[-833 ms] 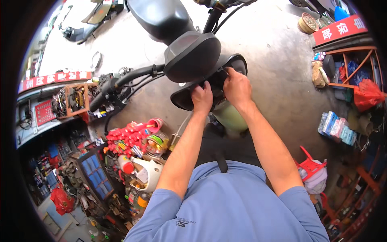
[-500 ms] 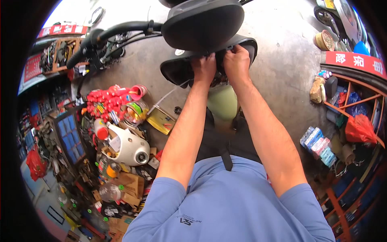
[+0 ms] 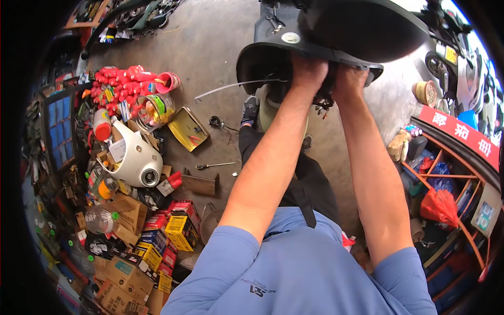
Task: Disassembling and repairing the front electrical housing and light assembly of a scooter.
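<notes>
A black, curved scooter panel (image 3: 257,59) stands in front of me, its hollow underside facing me. My left hand (image 3: 310,72) reaches up under its middle, and the fingers are hidden there. Close beside it, my right hand (image 3: 348,84) is curled at the right part of the panel's lower rim, with its fingertips out of sight. Loose wires (image 3: 323,104) dangle between the two wrists. A thin white strip (image 3: 227,90) sticks out from under the panel to the left. Below the panel shows pale green bodywork (image 3: 270,112), partly behind my left forearm.
A large rounded black cover (image 3: 362,29) overhangs my hands. Keys (image 3: 274,23) hang beyond the panel. On the floor at left lie a screwdriver (image 3: 215,165), a yellow tray (image 3: 189,129), a white fairing (image 3: 134,155) and several boxes (image 3: 181,226). An orange rack (image 3: 446,176) stands at right.
My view has shifted, so the panel and both hands sit further right and higher. My fingers, seen pinching at the panel's edge before, are now mostly hidden beneath it.
</notes>
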Available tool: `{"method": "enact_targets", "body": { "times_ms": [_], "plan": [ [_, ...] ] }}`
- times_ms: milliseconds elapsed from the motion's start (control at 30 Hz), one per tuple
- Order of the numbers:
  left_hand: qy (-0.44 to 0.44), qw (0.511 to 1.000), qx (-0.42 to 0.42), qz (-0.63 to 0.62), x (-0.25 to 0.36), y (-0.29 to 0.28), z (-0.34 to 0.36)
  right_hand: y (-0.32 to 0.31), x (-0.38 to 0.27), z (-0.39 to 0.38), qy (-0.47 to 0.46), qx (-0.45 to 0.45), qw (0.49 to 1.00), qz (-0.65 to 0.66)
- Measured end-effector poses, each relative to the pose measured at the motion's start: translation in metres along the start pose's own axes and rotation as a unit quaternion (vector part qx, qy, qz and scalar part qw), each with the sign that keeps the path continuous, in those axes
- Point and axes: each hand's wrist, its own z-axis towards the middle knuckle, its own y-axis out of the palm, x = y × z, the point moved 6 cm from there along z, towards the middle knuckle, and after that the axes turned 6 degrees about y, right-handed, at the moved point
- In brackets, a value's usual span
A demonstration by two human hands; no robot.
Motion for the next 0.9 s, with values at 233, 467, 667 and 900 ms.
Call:
{"method": "enact_targets", "body": {
  "times_ms": [233, 467, 667, 900],
  "plan": [
    [-0.015, 0.985, 0.073, -0.155, 0.006, -0.014, 0.002, 0.005, 0.006, 0.002, 0.115, -0.047, 0.991, 0.058],
    [-0.031, 0.996, -0.026, -0.080, 0.004, -0.008, 0.005, 0.003, 0.016, 0.009, 0.230, -0.187, 0.954, 0.051],
    [-0.125, 0.970, -0.043, -0.205, 0.007, -0.007, 0.003, 0.010, 0.013, 0.004, 0.227, -0.223, 0.946, 0.070],
    [-0.024, 0.993, 0.103, -0.058, 0.016, -0.027, -0.005, 0.008, 0.002, -0.014, 0.189, -0.102, 0.969, 0.120]
  ]
}}
